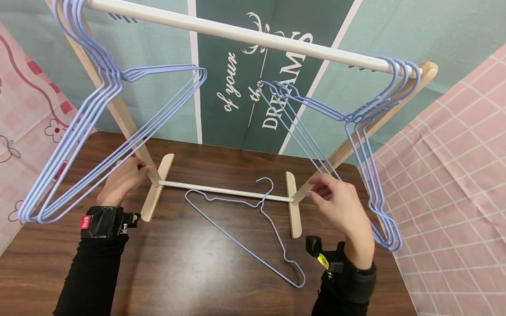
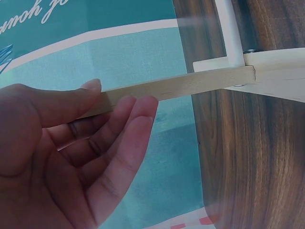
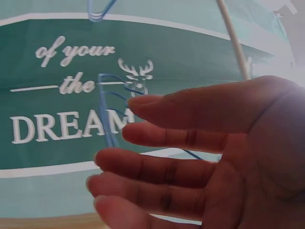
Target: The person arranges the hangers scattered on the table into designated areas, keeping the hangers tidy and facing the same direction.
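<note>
My left hand (image 1: 123, 181) grips the left wooden post (image 2: 205, 82) of a hanger rack low down, thumb on one side and fingers bent round the other. My right hand (image 1: 341, 204) is beside the right wooden post (image 1: 345, 151), fingers loosely bent; the right wrist view shows nothing between thumb and fingers. Close by it, several blue hangers (image 1: 356, 118) hang from the rail's right end. More blue hangers (image 1: 110, 72) hang bunched at the left end. A single blue hanger (image 1: 262, 202) lies on the table, its hook across the lower white bar (image 1: 225, 190).
The white top rail (image 1: 237, 33) spans both posts. Pale wooden feet (image 1: 292, 219) stand on the brown table (image 1: 178, 272). A green and teal cloth with lettering (image 1: 233, 127) hangs behind. Pink checked cloth (image 1: 454, 197) borders the right side, patterned cloth (image 1: 35, 109) the left.
</note>
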The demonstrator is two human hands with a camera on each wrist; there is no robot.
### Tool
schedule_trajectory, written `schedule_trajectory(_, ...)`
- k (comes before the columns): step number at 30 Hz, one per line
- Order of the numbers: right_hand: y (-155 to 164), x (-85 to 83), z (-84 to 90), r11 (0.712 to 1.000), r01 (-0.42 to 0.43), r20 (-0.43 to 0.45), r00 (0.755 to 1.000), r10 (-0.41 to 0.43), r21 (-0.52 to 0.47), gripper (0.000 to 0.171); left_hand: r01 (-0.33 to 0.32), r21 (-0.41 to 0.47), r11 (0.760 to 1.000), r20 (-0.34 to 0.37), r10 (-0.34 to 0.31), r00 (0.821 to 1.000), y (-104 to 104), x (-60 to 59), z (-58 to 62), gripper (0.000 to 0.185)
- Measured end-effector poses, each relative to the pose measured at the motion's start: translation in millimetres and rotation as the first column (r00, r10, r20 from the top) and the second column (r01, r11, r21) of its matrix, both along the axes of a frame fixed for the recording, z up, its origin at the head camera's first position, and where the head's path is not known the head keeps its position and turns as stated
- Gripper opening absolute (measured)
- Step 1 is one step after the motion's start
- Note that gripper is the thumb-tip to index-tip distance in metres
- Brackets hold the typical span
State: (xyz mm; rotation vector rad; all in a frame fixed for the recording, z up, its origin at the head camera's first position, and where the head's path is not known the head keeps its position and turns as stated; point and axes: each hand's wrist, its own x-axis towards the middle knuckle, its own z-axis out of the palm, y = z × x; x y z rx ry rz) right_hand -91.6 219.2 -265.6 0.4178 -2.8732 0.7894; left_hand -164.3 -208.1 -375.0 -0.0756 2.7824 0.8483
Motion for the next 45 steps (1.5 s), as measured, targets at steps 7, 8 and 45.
schedule_trajectory(7, -4.1, -11.9, -22.0, 0.997, -0.072, 0.079, 0.994, 0.074, -0.028, 0.015, 0.003, -0.016, 1.0, -0.022, -0.004, 1.0, 0.6, -0.2, -0.7, 0.032)
schedule_trajectory(8, -4.3, -13.7, -25.4, 0.996, -0.082, 0.098, 0.992, 0.085, -0.033, 0.015, 0.005, -0.017, 1.0, -0.03, -0.006, 1.0, 0.6, -0.2, -0.8, 0.032)
schedule_trajectory(45, -15.9, -69.4, -146.9, 0.982, -0.188, 0.47, 0.865, 0.176, -0.021, 0.01, 0.003, 0.012, 1.0, -0.017, -0.003, 1.0, 0.1, -0.6, -0.5, 0.035)
